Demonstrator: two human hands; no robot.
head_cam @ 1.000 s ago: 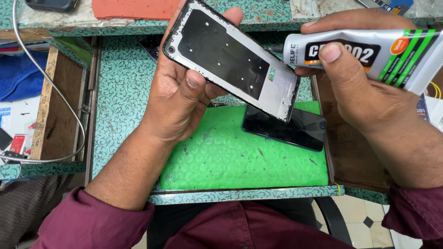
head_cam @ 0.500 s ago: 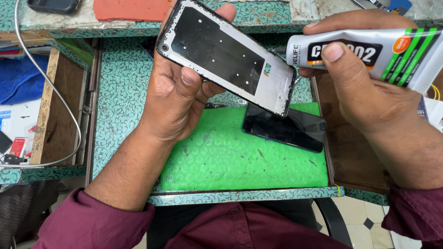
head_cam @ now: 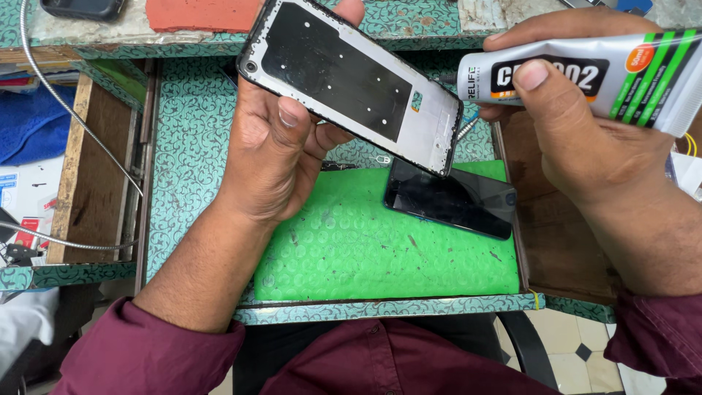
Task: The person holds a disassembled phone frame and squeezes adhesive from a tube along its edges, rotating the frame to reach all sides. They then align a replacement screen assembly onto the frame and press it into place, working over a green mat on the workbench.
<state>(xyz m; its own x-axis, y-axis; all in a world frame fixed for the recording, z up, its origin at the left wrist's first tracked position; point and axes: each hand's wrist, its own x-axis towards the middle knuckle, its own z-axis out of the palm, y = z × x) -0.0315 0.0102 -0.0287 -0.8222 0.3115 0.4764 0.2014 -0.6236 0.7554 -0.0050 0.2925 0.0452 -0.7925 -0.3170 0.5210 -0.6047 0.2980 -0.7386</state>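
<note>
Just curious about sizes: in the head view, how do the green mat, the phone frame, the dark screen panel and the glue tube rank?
1. green mat
2. phone frame
3. glue tube and dark screen panel: they look alike, and the tube is nearer and cut off, so unranked.

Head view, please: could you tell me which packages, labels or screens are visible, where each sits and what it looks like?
Glue tube: in the right hand, upper right; white, with a black label panel, green stripes, orange dot.
Phone frame: held tilted in the left hand; silver rim, black inner panel.
Dark screen: flat on the green mat; glossy black rectangle.
Printed papers: far left; white, blue, red.
</note>
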